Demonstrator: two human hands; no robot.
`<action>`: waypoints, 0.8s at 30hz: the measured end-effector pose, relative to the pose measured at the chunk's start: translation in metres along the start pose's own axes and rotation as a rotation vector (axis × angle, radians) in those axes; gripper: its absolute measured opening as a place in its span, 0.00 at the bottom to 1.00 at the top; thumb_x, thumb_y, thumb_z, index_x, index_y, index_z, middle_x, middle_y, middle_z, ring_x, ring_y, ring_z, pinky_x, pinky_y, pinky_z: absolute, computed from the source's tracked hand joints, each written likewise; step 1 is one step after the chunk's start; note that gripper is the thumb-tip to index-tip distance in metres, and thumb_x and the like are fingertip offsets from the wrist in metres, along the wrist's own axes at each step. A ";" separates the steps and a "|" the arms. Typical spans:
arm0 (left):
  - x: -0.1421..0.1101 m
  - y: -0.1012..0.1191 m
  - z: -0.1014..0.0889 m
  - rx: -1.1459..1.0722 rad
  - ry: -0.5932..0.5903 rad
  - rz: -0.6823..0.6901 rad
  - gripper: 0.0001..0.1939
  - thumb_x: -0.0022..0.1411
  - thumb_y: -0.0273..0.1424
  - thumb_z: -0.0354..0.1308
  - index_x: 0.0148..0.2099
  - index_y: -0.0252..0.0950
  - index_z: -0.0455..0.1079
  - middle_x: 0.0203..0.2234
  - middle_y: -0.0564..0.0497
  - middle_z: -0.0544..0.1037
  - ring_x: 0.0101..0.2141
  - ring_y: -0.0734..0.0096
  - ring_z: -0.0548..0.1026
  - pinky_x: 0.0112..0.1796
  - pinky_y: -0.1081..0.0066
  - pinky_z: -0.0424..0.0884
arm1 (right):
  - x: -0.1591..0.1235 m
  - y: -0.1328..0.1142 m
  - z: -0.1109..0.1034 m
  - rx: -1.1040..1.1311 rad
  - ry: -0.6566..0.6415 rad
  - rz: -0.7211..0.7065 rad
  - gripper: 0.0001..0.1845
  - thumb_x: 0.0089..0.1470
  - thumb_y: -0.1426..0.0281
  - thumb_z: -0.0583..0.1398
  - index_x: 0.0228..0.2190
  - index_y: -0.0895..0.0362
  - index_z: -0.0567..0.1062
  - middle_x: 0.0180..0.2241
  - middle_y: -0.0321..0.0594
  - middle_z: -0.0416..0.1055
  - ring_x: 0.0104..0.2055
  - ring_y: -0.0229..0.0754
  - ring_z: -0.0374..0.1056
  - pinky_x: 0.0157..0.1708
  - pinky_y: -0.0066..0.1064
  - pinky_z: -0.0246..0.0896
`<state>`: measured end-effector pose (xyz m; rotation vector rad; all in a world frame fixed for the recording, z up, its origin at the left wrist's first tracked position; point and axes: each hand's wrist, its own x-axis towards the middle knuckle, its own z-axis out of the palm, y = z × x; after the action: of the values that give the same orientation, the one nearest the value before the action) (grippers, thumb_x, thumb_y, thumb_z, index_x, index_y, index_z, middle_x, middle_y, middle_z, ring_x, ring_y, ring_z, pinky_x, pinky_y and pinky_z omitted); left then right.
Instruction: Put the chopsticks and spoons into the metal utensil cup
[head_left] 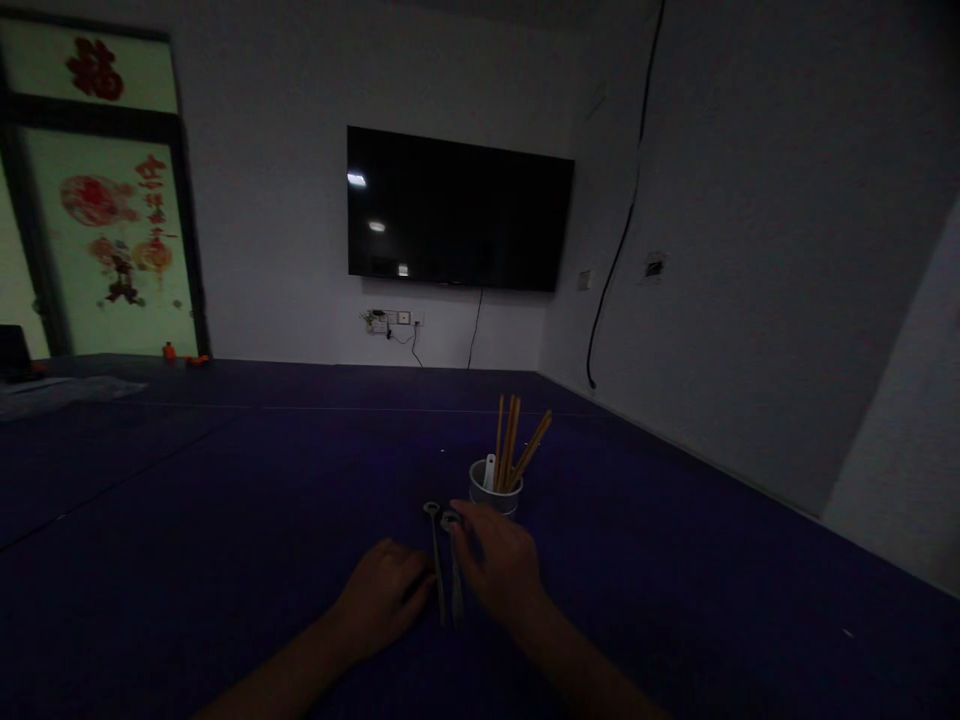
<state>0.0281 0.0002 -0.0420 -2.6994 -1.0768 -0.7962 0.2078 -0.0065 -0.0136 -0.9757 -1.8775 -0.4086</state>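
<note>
Pointing forward, two spoon-like utensils (437, 560) are flanked by the loosely curled left hand (381, 598), just beside one handle, and the right hand (506, 562), by which the other's far head (449, 520) is seemingly pinched.

Sticks (510, 440) stand in the cup (495, 490), behind the spoons (438, 565).

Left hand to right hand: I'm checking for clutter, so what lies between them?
Two long-handled utensils lie side by side between the left hand and right hand, in the head view.
</note>
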 end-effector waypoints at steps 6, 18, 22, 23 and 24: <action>0.001 -0.003 0.002 0.026 -0.025 -0.096 0.10 0.61 0.28 0.47 0.30 0.36 0.66 0.25 0.50 0.75 0.28 0.69 0.72 0.32 0.69 0.63 | -0.003 -0.025 0.005 -0.121 -0.529 0.056 0.13 0.59 0.68 0.50 0.33 0.55 0.74 0.30 0.39 0.76 0.31 0.39 0.72 0.30 0.26 0.60; 0.003 -0.002 0.001 0.022 -0.045 -0.160 0.13 0.62 0.28 0.44 0.28 0.36 0.67 0.23 0.51 0.75 0.27 0.69 0.72 0.32 0.69 0.63 | -0.002 -0.015 0.006 -0.206 -0.723 0.249 0.14 0.56 0.62 0.53 0.30 0.55 0.76 0.30 0.41 0.77 0.34 0.44 0.73 0.29 0.28 0.57; 0.003 -0.003 0.001 0.019 -0.043 -0.154 0.14 0.62 0.29 0.44 0.28 0.36 0.67 0.23 0.50 0.74 0.27 0.69 0.72 0.31 0.70 0.63 | -0.004 -0.020 0.007 -0.201 -0.731 0.241 0.14 0.55 0.62 0.54 0.30 0.55 0.75 0.30 0.41 0.77 0.34 0.45 0.73 0.29 0.28 0.58; 0.003 -0.003 0.000 0.016 -0.047 -0.153 0.14 0.62 0.28 0.44 0.28 0.36 0.67 0.23 0.50 0.74 0.27 0.69 0.72 0.31 0.70 0.63 | -0.004 -0.021 0.006 -0.205 -0.737 0.238 0.13 0.55 0.63 0.54 0.30 0.55 0.75 0.30 0.42 0.77 0.33 0.45 0.73 0.29 0.29 0.58; 0.004 -0.003 0.000 0.015 -0.052 -0.156 0.14 0.62 0.28 0.44 0.28 0.36 0.67 0.24 0.50 0.75 0.27 0.69 0.72 0.32 0.70 0.63 | -0.004 -0.022 0.006 -0.211 -0.745 0.233 0.13 0.55 0.63 0.53 0.30 0.56 0.75 0.30 0.42 0.77 0.33 0.45 0.73 0.29 0.29 0.58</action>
<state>0.0286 0.0044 -0.0405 -2.6631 -1.3123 -0.7409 0.1882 -0.0178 -0.0171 -1.6304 -2.3602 -0.0982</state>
